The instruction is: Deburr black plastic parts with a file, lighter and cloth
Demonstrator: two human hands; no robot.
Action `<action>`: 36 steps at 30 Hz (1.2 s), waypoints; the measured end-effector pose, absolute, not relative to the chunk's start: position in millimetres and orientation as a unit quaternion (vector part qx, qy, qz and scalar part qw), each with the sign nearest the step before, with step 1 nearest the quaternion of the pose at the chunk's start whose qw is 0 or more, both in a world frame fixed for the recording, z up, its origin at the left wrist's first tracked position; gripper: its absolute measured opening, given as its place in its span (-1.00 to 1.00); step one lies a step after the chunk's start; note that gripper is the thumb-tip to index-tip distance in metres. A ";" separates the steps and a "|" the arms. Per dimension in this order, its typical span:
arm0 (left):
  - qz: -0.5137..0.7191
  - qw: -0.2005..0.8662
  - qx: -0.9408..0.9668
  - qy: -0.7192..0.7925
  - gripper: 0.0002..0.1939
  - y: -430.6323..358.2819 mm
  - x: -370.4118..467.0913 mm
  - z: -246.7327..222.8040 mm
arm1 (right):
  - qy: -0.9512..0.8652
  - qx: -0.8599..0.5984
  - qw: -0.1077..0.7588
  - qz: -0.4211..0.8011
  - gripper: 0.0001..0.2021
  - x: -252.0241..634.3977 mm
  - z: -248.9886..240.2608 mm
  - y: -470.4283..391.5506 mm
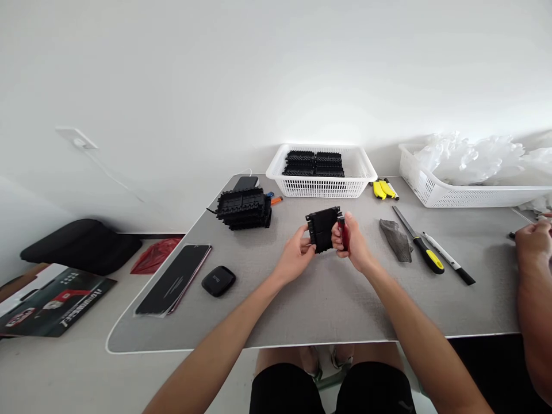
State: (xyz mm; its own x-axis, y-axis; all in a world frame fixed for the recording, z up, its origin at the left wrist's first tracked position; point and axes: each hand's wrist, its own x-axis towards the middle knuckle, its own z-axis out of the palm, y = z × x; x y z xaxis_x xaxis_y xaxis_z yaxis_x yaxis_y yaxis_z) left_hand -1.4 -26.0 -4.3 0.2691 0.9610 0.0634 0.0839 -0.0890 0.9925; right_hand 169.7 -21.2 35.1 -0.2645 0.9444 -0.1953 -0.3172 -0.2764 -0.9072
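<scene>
Above the middle of the table, my left hand (296, 253) grips a black plastic part (322, 227) by its lower left side. The part is held tilted up, with notched edges showing. My right hand (354, 244) is closed around a small red tool with a black top (344, 233), which is right against the part's right edge. Whether the tool is a lighter or a small cutter I cannot tell. Similar black parts are piled in a stack (244, 208) to the left, beyond my left hand.
A white basket (321, 188) holding black parts stands by the wall. Rightward lie yellow-handled tools (382, 189), a grey cloth (395, 240), a file (420, 244) and a marker (448, 259). A phone-like slab (175, 280) and black case (218, 281) lie left. Another person's hand (535, 241) is at right.
</scene>
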 end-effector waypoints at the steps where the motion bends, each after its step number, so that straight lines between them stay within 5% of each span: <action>1: 0.432 0.542 0.579 0.430 -0.35 -25.4 -1.7 -2.9 | -0.404 -0.417 0.491 0.650 -0.51 171.9 34.2 -19.8; 4: 0.459 0.601 0.504 0.416 -0.27 -23.6 -4.0 3.3 | -0.435 -0.494 0.557 0.506 -0.58 177.8 27.8 -14.2; 6: 0.476 0.628 0.467 0.401 -0.27 -22.4 -6.3 6.6 | -0.470 -0.537 0.528 0.460 -0.61 179.6 22.2 -11.2; 10: 0.492 0.656 0.435 0.372 -0.28 -20.6 -9.6 7.7 | -0.497 -0.553 0.465 0.482 -0.65 177.0 14.3 -8.9; 22: 0.491 0.657 0.443 0.363 -0.27 -22.1 -9.6 5.7 | -0.315 -0.550 0.586 0.506 -0.67 187.4 13.5 2.3; 32: 0.419 0.683 0.482 0.355 -0.23 -24.8 -8.1 8.8 | -0.380 -0.521 0.575 0.502 -0.61 186.6 8.7 4.5; 36: 0.433 0.682 0.464 0.364 -0.27 -24.8 -9.2 8.1 | -0.427 -0.551 0.590 0.408 -0.59 188.8 9.0 3.8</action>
